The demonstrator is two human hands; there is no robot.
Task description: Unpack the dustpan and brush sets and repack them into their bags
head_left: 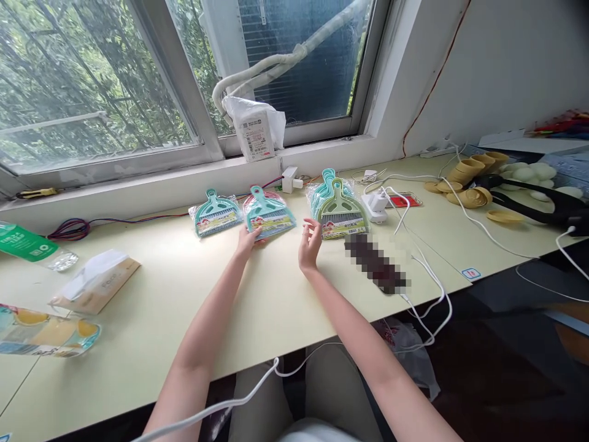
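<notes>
My left hand [248, 240] grips the lower left corner of a plastic-wrapped teal dustpan and brush set [269, 215], thumb on its front. Part of a pink set [248, 199] shows behind it. To the right, my right hand [310, 244] is raised over the table with loosely bent fingers and nothing in them. Beside that hand stands a stack of wrapped sets, a green dustpan set [343, 212] in front and teal dustpans [322, 187] behind. Left of my left hand lies another teal dustpan set [216, 215].
A tissue pack [99, 282], a green-labelled bottle [32, 245] and a patterned pack [46, 331] lie at left. A pixelated dark object [377, 264], white cables [432, 282] and a plug adapter [376, 205] are at right. A white box [255, 135] stands on the sill.
</notes>
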